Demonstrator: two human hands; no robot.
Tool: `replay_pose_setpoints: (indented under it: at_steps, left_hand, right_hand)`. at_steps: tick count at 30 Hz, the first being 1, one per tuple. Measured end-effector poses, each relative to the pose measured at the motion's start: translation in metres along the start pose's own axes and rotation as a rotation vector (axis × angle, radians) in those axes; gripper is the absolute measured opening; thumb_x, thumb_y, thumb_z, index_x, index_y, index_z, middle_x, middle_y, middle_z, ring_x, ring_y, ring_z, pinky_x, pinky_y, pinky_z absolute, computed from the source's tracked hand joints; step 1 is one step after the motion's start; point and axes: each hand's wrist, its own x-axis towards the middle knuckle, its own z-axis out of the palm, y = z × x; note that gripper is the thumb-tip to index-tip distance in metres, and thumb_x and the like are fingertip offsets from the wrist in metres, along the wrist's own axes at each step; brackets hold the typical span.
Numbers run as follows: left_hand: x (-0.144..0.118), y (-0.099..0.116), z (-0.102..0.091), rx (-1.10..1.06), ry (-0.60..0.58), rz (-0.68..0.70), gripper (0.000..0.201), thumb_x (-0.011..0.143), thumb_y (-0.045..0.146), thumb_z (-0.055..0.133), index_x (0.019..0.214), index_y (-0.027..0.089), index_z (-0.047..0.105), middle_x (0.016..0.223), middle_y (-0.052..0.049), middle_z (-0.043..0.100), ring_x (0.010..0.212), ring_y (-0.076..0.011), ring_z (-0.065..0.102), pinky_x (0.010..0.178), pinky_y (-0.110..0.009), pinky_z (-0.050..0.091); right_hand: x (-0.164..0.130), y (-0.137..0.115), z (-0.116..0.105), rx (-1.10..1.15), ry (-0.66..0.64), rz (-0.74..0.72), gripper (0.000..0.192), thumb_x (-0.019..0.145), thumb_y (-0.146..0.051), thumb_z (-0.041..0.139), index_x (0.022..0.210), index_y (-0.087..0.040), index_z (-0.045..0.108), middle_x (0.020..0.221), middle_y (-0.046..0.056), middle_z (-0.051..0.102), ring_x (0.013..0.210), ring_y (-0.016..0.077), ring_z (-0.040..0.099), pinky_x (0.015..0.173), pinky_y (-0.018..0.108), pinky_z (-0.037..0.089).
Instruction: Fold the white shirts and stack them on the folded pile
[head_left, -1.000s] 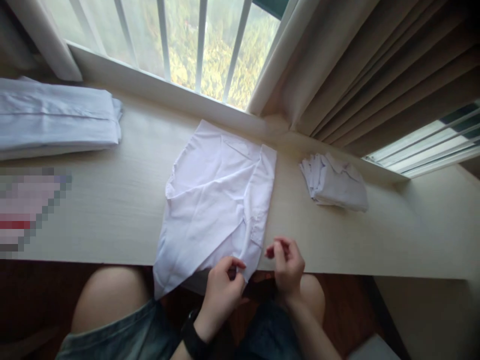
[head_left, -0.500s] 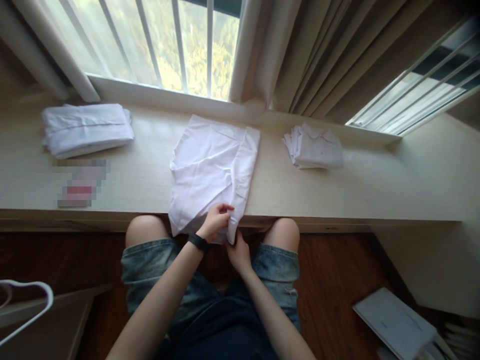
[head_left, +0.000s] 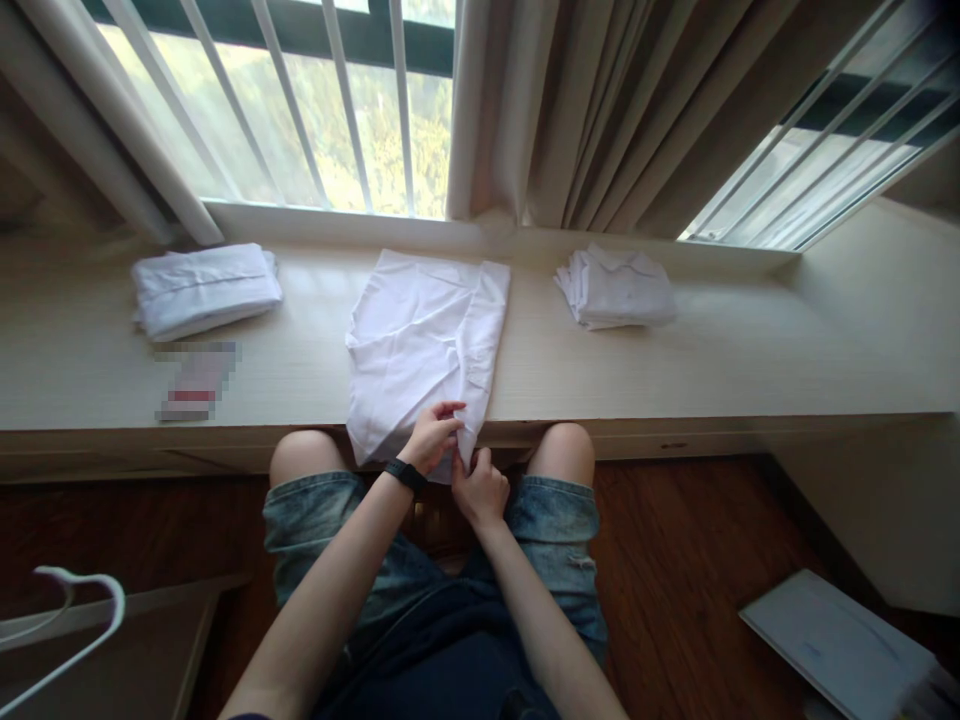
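A white shirt [head_left: 424, 345] lies partly folded on the pale wooden ledge [head_left: 675, 370] under the window, its lower edge hanging over the front. My left hand [head_left: 433, 438], with a black band on the wrist, pinches the shirt's hanging lower corner. My right hand [head_left: 480, 487] grips the same hem just below it, at the ledge's front edge above my knees.
A folded white stack [head_left: 206, 290] rests at the ledge's left, a smaller folded white pile [head_left: 616, 287] at its right. A blurred flat item [head_left: 196, 380] lies left of the shirt. A white hanger [head_left: 67, 625] and a white board [head_left: 840, 640] are on the floor side.
The view has pulled back and up. My right hand, free beside the shirt a second ago, now grips the hanging hem together with my left hand.
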Motion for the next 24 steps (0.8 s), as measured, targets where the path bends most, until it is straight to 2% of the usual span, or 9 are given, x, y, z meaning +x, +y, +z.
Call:
replay_pose_setpoints:
  at_steps: [3, 6, 9, 12, 15, 18, 21, 24]
  left_hand:
    - [-0.001, -0.004, 0.004, 0.026, 0.039, 0.035, 0.042, 0.063, 0.007, 0.068, 0.104, 0.012, 0.066, 0.087, -0.003, 0.061, 0.074, -0.0111, 0.058, 0.06, -0.02, 0.045]
    - [0.002, -0.012, 0.008, 0.119, 0.09, 0.109, 0.042, 0.063, 0.004, 0.06, 0.104, 0.01, 0.066, 0.085, -0.003, 0.062, 0.07, -0.0101, 0.056, 0.059, -0.019, 0.042]
    - [0.007, -0.018, 0.007, 0.303, 0.148, 0.241, 0.044, 0.061, 0.001, 0.055, 0.102, 0.011, 0.069, 0.089, -0.004, 0.066, 0.075, -0.012, 0.057, 0.064, -0.02, 0.043]
    - [0.009, -0.018, 0.002, 0.533, 0.175, 0.343, 0.044, 0.062, 0.0, 0.056, 0.1, 0.014, 0.071, 0.097, -0.006, 0.07, 0.087, -0.017, 0.06, 0.078, -0.025, 0.046]
    - [0.006, -0.015, -0.004, 0.733, 0.202, 0.43, 0.037, 0.067, 0.001, 0.056, 0.096, 0.016, 0.072, 0.102, -0.008, 0.071, 0.095, -0.0203, 0.062, 0.089, -0.03, 0.046]
    - [-0.002, -0.013, -0.006, 0.871, 0.241, 0.501, 0.031, 0.075, 0.004, 0.054, 0.097, 0.017, 0.07, 0.109, -0.01, 0.069, 0.099, -0.0212, 0.063, 0.092, -0.031, 0.045]
    - [-0.012, -0.017, -0.005, 0.944, 0.316, 0.49, 0.025, 0.081, 0.012, 0.055, 0.102, 0.017, 0.067, 0.112, -0.01, 0.067, 0.091, -0.0195, 0.064, 0.088, -0.031, 0.047]
    - [-0.024, -0.032, -0.008, 0.851, 0.508, 0.377, 0.014, 0.082, 0.024, 0.065, 0.094, 0.018, 0.064, 0.1, -0.008, 0.065, 0.088, -0.0205, 0.064, 0.087, -0.033, 0.048]
  right_hand:
    - [0.003, 0.005, 0.001, -0.05, 0.047, -0.065, 0.021, 0.097, -0.035, 0.048, 0.095, -0.02, 0.061, 0.099, 0.009, 0.067, 0.081, 0.0212, 0.066, 0.069, 0.027, 0.042]
    - [0.004, 0.011, 0.009, -0.058, 0.075, -0.128, 0.02, 0.097, -0.025, 0.044, 0.096, -0.02, 0.064, 0.105, 0.009, 0.061, 0.083, 0.0196, 0.063, 0.069, 0.027, 0.045]
    - [0.004, 0.014, 0.021, -0.064, 0.058, -0.209, 0.028, 0.099, -0.02, 0.036, 0.099, -0.021, 0.064, 0.102, 0.009, 0.059, 0.085, 0.02, 0.062, 0.071, 0.027, 0.048]
    - [0.005, 0.014, 0.03, -0.066, 0.037, -0.235, 0.029, 0.099, -0.02, 0.034, 0.1, -0.022, 0.063, 0.102, 0.009, 0.059, 0.084, 0.0203, 0.062, 0.069, 0.028, 0.049]
    - [0.004, 0.016, 0.035, -0.018, 0.019, -0.221, 0.023, 0.095, -0.016, 0.039, 0.1, -0.02, 0.061, 0.103, 0.009, 0.059, 0.083, 0.0205, 0.063, 0.068, 0.028, 0.049]
    - [0.004, 0.021, 0.038, 0.107, 0.002, -0.264, 0.022, 0.088, -0.011, 0.045, 0.1, -0.021, 0.06, 0.103, 0.007, 0.059, 0.087, 0.0199, 0.063, 0.072, 0.027, 0.049]
    - [0.005, 0.029, 0.042, 0.234, 0.007, -0.327, 0.022, 0.085, -0.01, 0.047, 0.097, -0.022, 0.06, 0.098, 0.005, 0.059, 0.088, 0.0198, 0.062, 0.075, 0.028, 0.049]
    - [0.007, 0.033, 0.045, 0.326, 0.05, -0.37, 0.019, 0.083, -0.011, 0.048, 0.092, -0.02, 0.06, 0.093, 0.005, 0.058, 0.086, 0.0198, 0.061, 0.076, 0.029, 0.048]
